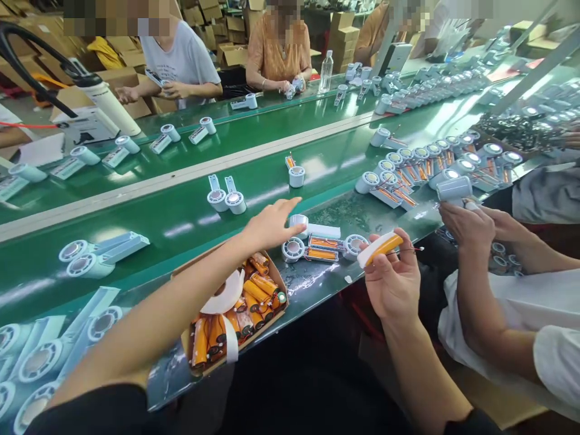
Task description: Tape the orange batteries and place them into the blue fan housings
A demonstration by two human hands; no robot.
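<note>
My right hand (393, 281) holds up an orange cylindrical battery (388, 244) with a white strip along one side and a thin wire with a small plug trailing to the right. My left hand (274, 223) reaches out over the bench, fingers stretched and holding nothing that I can see. Right beside its fingertips lies a light-blue handheld fan housing (324, 231); whether they touch, I cannot tell. Just below are open housings with orange batteries inside (322, 255). Under my left forearm a cardboard box (281, 278) holds many orange batteries (258, 289) and a roll of white tape (222, 296).
A green conveyor belt (176, 205) carries scattered housings across the front. More housings (38, 359) crowd the left, and rows of them (408, 166) stand at the right. A co-worker's hands (471, 226) hold a housing close by on my right. Other people sit opposite.
</note>
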